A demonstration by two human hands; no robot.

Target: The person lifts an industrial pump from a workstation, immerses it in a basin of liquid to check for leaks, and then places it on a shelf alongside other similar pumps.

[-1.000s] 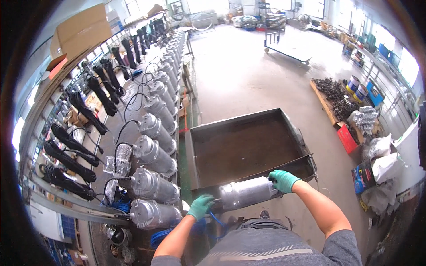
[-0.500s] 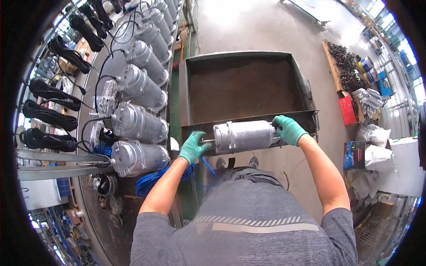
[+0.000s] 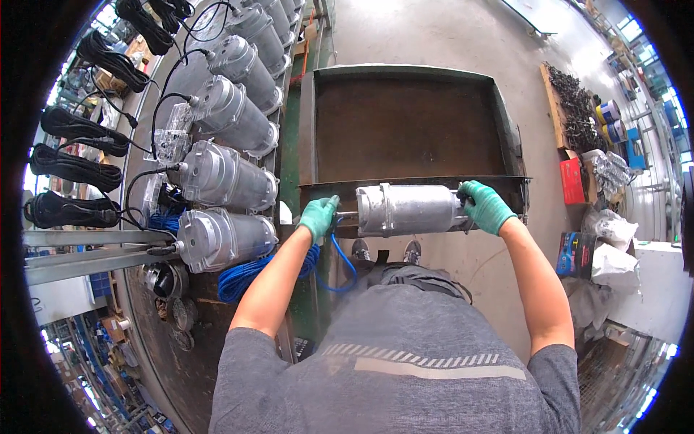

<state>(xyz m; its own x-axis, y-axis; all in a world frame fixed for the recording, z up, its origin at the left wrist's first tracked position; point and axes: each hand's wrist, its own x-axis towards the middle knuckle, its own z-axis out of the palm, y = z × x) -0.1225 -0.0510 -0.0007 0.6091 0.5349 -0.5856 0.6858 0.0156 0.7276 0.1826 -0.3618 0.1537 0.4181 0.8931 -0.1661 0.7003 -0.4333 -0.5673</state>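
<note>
Grip of the left hand (image 3: 319, 215) is closed on the nine-o'clock stub (image 3: 348, 215) of the metal cylinder (image 3: 408, 210); its three-o'clock end is grasped by the right hand (image 3: 489, 207). A drop could be caused by slippage, a jerk by the seven-o'clock blue cable (image 3: 353, 273) snagging; beyond, at twelve o'clock, a metal tray (image 3: 408, 126) is seen.

A cylinder (image 3: 408, 210) lies crosswise between the left hand (image 3: 318, 217) and the right hand (image 3: 488, 207), at the near side of a tray (image 3: 412, 126). Left of the tray runs a row of cylinders (image 3: 225, 175), with cable bundles (image 3: 76, 166) farther left; right, bags (image 3: 615, 258) sit beside a box (image 3: 576, 253).
</note>
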